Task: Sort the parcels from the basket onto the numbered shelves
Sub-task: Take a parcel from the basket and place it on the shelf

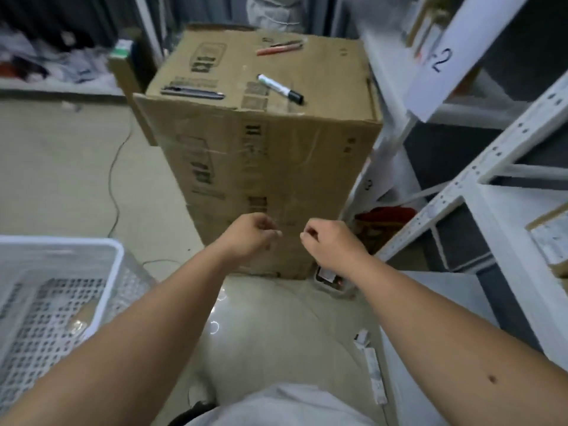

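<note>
My left hand (250, 233) and my right hand (327, 241) hang side by side in front of the tall stack of cardboard boxes (261, 167). Both have loosely curled fingers and hold nothing. The white perforated basket (113, 272) stands at the lower left; a small flat parcel (81, 316) lies on its floor. White metal shelves (461, 204) rise on the right, one with a label marked 2 (441, 59). A brown parcel (550, 241) lies on a shelf at the right edge.
On top of the boxes lie a white marker with a black cap (279, 88), a dark cutter (192, 92) and a red pen (278, 48). A cable (113, 186) runs across the pale floor. Clutter fills the far left shelf.
</note>
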